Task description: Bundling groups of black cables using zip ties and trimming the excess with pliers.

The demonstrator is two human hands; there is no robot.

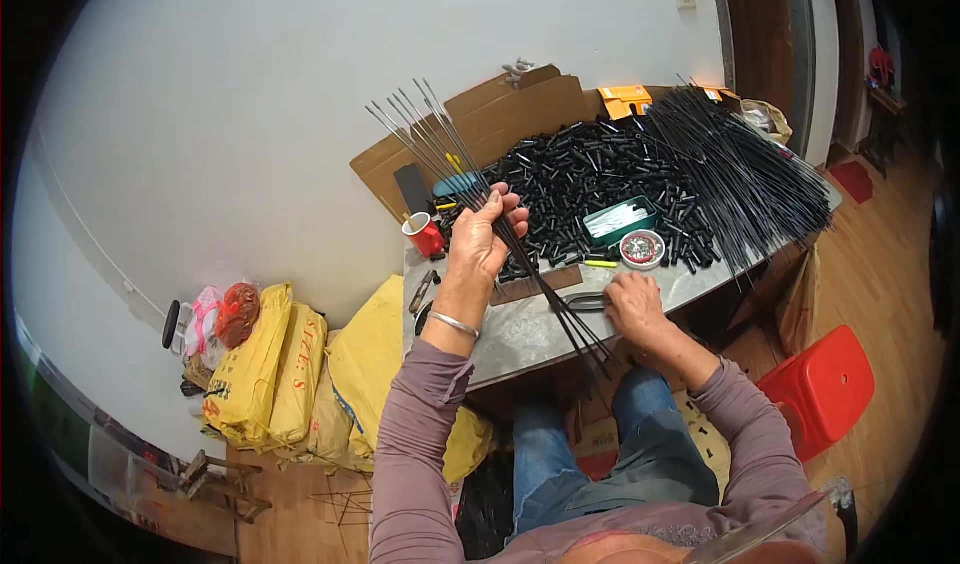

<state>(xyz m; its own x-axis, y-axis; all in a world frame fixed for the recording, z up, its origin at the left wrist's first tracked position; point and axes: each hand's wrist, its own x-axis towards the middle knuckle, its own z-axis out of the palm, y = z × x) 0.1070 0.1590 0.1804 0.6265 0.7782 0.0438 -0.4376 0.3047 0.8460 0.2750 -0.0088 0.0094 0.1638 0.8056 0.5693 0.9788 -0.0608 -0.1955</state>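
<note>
My left hand (482,236) is wrapped round a bundle of thin long rods (537,276), raised at a slant over the table's near part. The rods are bare grey metal at their fanned upper ends and black at the lower ends. By the table's front edge, my right hand (636,309) is closed over one end of a black-handled tool (587,302); its handles show to the left of my fingers, and its other end is hidden. Just beyond lie a flat brown strip (536,286), a yellow-green marker (600,264) and a round tin (642,250) with red inside.
A heap of short black tubes (570,169) covers the grey table (510,344), backed by cardboard (520,109). Many black rods (745,179) lie at the right. A green box (620,221), a red cup (424,234), a red stool (825,389) and yellow sacks (295,374) stand around.
</note>
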